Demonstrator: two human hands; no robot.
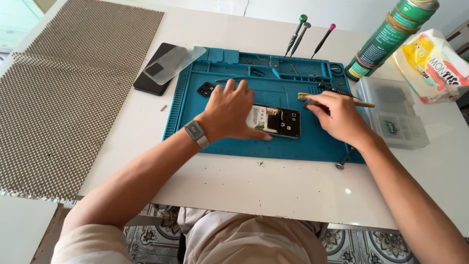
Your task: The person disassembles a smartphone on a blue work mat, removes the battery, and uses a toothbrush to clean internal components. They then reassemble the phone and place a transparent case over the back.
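**Pinning an opened phone on the repair mat**

Steadying the opened phone (pixel 276 121) right now: it's lying flat near the middle of the blue repair mat (pixel 234 146), back cover off, board & white battery label facing up. Left hand (pixel 229 115) is pressing down over its left end, fingers spread & flat, thumb running along the near edge; not a wrap-around grip, more a pin. Right hand (pixel 339 120) is sitting just beside the phone's right end, fingers curled shut around a small dark tool (pixel 309 103), tip pointing toward the phone's top corner.

Handling, as I judge it: light, thin, stiff slab, but fragile w/ the guts exposed. Best taken by the long side edges/frame, never by the board or connectors. Mat looks grippy, so prob. not sliding much.

Moving outward: bamboo-handled brush (pixel 337 99) is lying on the mat behind the right hand, small camera-module cover (pixel 205 89) just left of the left hand. Off the mat's left corner, a dark phone w/ a clear protector sheet (pixel 163 66) on top. Precision screwdrivers (pixel 305 34) are resting at the far edge, green spray can (pixel 391 36) & clear parts box (pixel 395 117) to the right, woven mat (pixel 68 93) far left.
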